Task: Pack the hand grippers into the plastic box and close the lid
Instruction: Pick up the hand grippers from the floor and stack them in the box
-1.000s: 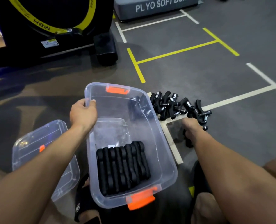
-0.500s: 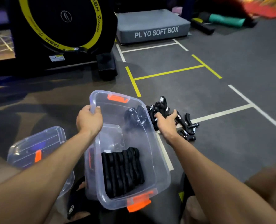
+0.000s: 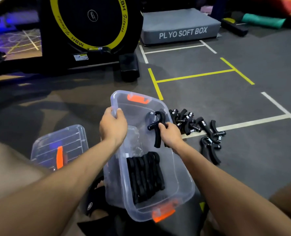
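Note:
A clear plastic box (image 3: pixel 183 171) with orange latches stands on the gym floor in front of me. My left hand (image 3: pixel 113 126) grips its far left rim. My right hand (image 3: pixel 171 136) holds one black hand gripper (image 3: pixel 155 126) over the box's open top. A row of several black grippers (image 3: pixel 145 174) lies packed in the near half of the box. More loose grippers (image 3: pixel 192 123) lie in a pile on the floor just right of the box. The clear lid (image 3: pixel 59 147) with an orange clip rests on the floor to the left.
A black and yellow exercise machine (image 3: pixel 90 31) stands beyond the box at the far left. A grey plyo soft box (image 3: pixel 180 26) sits at the back. Yellow and white lines mark the grey floor. My knees frame the bottom corners.
My right hand has picked a gripper from the floor pile and brought it left over the box. My left hand stays on the rim. The camera has tilted up.

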